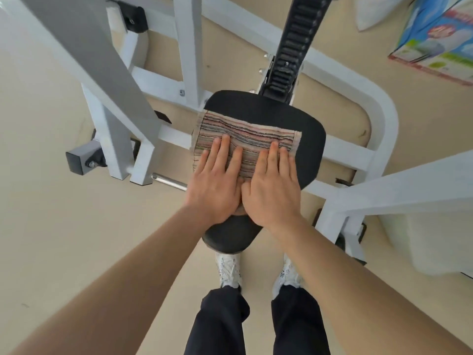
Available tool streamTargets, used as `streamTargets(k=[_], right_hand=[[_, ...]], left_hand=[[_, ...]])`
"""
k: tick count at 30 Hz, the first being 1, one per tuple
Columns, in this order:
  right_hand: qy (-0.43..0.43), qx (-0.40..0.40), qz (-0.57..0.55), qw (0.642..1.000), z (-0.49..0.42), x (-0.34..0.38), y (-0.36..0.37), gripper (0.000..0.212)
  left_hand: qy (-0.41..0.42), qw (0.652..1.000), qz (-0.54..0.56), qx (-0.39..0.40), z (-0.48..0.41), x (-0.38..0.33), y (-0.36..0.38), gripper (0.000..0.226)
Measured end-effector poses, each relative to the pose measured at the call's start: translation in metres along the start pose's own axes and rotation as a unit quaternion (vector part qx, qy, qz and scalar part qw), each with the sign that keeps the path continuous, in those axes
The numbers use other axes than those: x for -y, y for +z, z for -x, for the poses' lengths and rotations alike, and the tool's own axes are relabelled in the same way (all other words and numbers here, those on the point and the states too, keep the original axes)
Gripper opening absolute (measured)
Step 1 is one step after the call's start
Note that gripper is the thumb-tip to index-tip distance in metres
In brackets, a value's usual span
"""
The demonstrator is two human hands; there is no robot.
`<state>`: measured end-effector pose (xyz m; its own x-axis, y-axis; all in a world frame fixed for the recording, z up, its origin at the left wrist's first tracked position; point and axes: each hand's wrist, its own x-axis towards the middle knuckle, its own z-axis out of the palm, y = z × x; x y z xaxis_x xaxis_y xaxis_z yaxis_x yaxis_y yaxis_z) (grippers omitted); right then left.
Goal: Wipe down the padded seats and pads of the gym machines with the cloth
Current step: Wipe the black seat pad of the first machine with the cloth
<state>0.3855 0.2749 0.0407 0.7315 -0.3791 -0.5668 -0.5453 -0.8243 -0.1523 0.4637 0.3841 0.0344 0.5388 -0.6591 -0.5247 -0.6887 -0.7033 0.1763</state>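
1. Both palms are down. Your left hand and right hand lie side by side at the centre of the frame. The fingers are straight and close together, pressing flat on the cloth, with nothing curled and nothing pinched.
2. The cloth is spread on the black padded seat, covering its left and middle part just above centre. The seat's far strip, right side and lower nose show bare.
3. Handling call: that striped cloth looks light, soft and limp, so it will likely bunch or wrinkle if you push from one corner. Flat palms over its lower edge, as now, look like the right hold.
4. The seat looks smooth-skinned with some give beneath, so expect the cloth to glide easily.
5. Orientation: the cloth's long axis runs left to right across the frame, dipping slightly toward the right, and the stripes follow it.
6. The seat's long axis runs top to bottom. Its broad end lies toward the black notched rail and its narrow end toward your shoes.
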Motion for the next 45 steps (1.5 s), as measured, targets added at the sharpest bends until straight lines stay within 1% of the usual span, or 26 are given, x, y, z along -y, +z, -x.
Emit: streamTargets(k=[2, 4, 7, 9, 10, 12, 15, 17, 19, 22, 25, 28, 31, 33, 35, 36, 39, 41, 43, 44, 45], right_hand=[[0.022, -0.016, -0.029, 0.999, -0.032, -0.004, -0.006, 0.074], [0.031, -0.031, -0.055, 0.998, -0.063, -0.011, -0.008, 0.072], [0.025, -0.055, -0.054, 0.997, -0.099, -0.027, -0.006, 0.071], [0.020, -0.074, -0.045, 0.996, -0.115, -0.040, -0.009, 0.070], [0.026, -0.084, -0.040, 0.995, -0.119, -0.047, -0.011, 0.069], [0.061, -0.091, -0.040, 0.993, -0.122, -0.065, -0.015, 0.064], [0.111, -0.067, -0.060, 0.990, -0.110, -0.098, -0.015, 0.055], [0.119, -0.060, -0.069, 0.989, -0.101, -0.113, -0.015, 0.053], [0.106, -0.054, -0.068, 0.991, -0.100, -0.113, -0.017, 0.050], [0.050, -0.063, -0.069, 0.994, -0.117, -0.089, -0.024, 0.049], [-0.008, -0.070, -0.047, 0.996, -0.137, -0.058, -0.026, 0.052], [-0.026, -0.078, -0.032, 0.996, -0.147, -0.036, -0.022, 0.055], [-0.066, -0.094, -0.020, 0.993, -0.151, -0.028, -0.021, 0.060], [-0.110, -0.092, -0.025, 0.989, -0.153, -0.032, -0.024, 0.059], [-0.135, -0.091, -0.035, 0.986, -0.152, -0.046, -0.027, 0.057], [-0.124, -0.095, -0.039, 0.987, -0.149, -0.055, -0.027, 0.057], [-0.019, -0.100, -0.053, 0.993, -0.123, -0.089, -0.020, 0.060], [0.037, -0.087, -0.104, 0.990, -0.104, -0.113, -0.010, 0.058], [0.069, -0.068, -0.215, 0.972, -0.085, -0.132, 0.000, 0.053], [0.074, -0.061, -0.301, 0.949, -0.078, -0.138, 0.006, 0.051], [0.076, -0.055, -0.391, 0.915, -0.071, -0.139, 0.012, 0.049]], left_hand=[[0.007, 1.000, 0.023, -0.019, -0.035, 0.004, -0.010, 0.066], [-0.009, 0.999, 0.029, -0.044, -0.065, 0.005, -0.012, 0.063], [-0.027, 0.998, -0.013, -0.047, -0.103, 0.004, -0.010, 0.064], [-0.021, 0.998, -0.034, -0.047, -0.126, 0.001, -0.013, 0.065], [-0.008, 0.997, -0.048, -0.053, -0.136, -0.002, -0.016, 0.066], [0.047, 0.994, -0.076, -0.058, -0.152, -0.015, -0.021, 0.064], [0.141, 0.984, -0.098, -0.043, -0.165, -0.047, -0.022, 0.056], [0.177, 0.979, -0.096, -0.034, -0.171, -0.060, -0.022, 0.053], [0.188, 0.979, -0.068, -0.026, -0.177, -0.054, -0.026, 0.051], [0.150, 0.988, -0.024, -0.041, -0.178, -0.019, -0.033, 0.049], [0.122, 0.989, -0.028, -0.075, -0.171, 0.010, -0.032, 0.045], [0.034, 0.994, -0.001, -0.099, -0.164, 0.031, -0.031, 0.044], [-0.023, 0.995, 0.032, -0.097, -0.156, 0.041, -0.026, 0.048], [-0.050, 0.995, 0.014, -0.087, -0.156, 0.034, -0.025, 0.051], [-0.032, 0.995, -0.035, -0.092, -0.157, 0.021, -0.025, 0.052], [-0.005, 0.994, -0.055, -0.093, -0.156, 0.013, -0.026, 0.053], [0.080, 0.993, -0.068, -0.045, -0.153, -0.018, -0.024, 0.058], [0.119, 0.990, -0.073, -0.022, -0.155, -0.047, -0.019, 0.058], [0.161, 0.984, -0.080, -0.003, -0.161, -0.074, -0.016, 0.057], [0.182, 0.980, -0.086, 0.003, -0.164, -0.085, -0.015, 0.055], [0.201, 0.975, -0.094, 0.007, -0.166, -0.093, -0.013, 0.054]])
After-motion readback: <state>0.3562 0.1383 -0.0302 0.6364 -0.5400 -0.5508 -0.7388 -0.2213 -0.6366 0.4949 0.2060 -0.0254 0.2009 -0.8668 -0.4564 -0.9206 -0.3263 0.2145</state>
